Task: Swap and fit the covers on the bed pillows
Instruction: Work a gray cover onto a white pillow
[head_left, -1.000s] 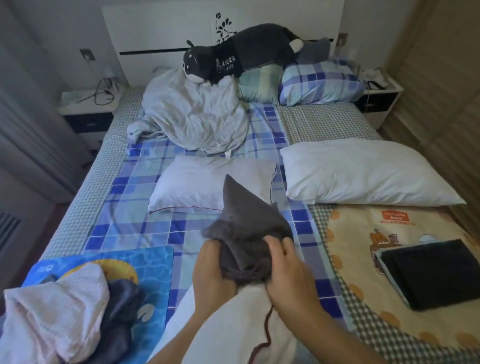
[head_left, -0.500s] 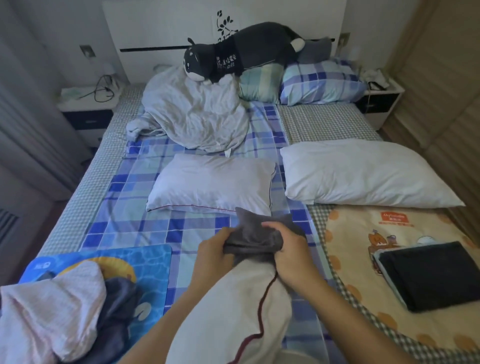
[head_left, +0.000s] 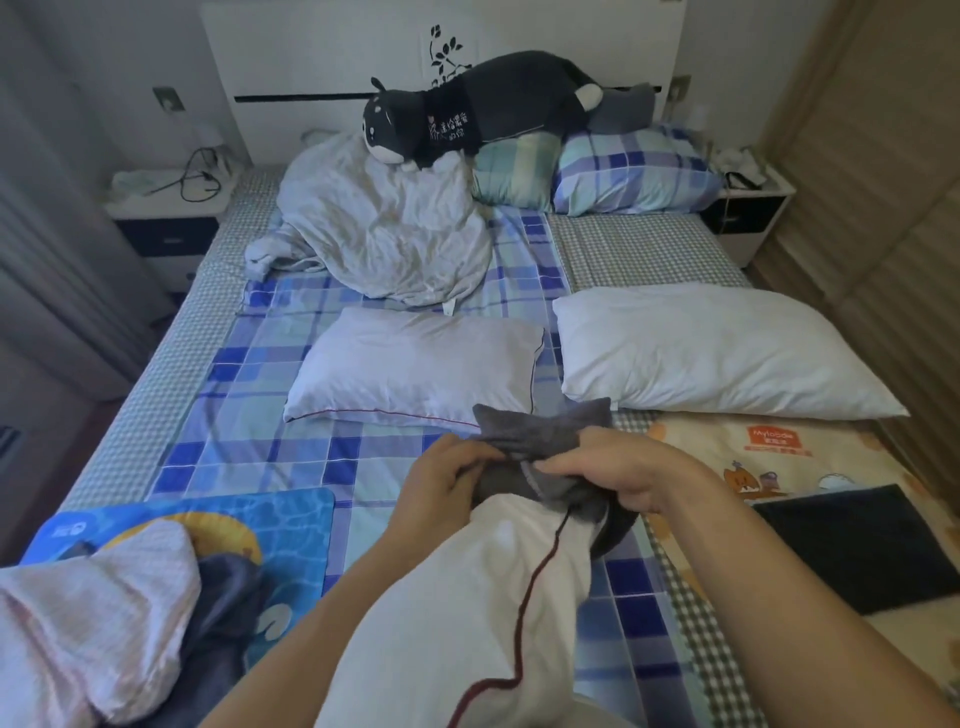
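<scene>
Head view puts your left hand (head_left: 451, 480) and right hand (head_left: 615, 475) side by side at the far end of the white pillow (head_left: 467, 623) lying toward you, both pinching the bunched mouth of the grey cover (head_left: 540, 452), which caps only that far end. The pillow looks light, soft and squashy, so it will likely buckle rather than slide. The cover is limp cloth that gathers into folds. Judging by this, hold the cover by its open hem on both sides, not the bunched middle, and work it toward you.

Just beyond your hands lie 2 more bare white pillows: the small pillow (head_left: 415, 364) at centre and the large pillow (head_left: 717, 353) to the right. Near left, a heap of pink cloth (head_left: 88, 623) and dark cloth rests on a blue mat (head_left: 291, 519). Near right, a black pad (head_left: 857, 545) lies on a cartoon blanket (head_left: 779, 452). A crumpled duvet (head_left: 384, 228) and plush dog (head_left: 483, 109) sit far off. Nothing blocks the pull, though the small pillow crowds the far side.
</scene>
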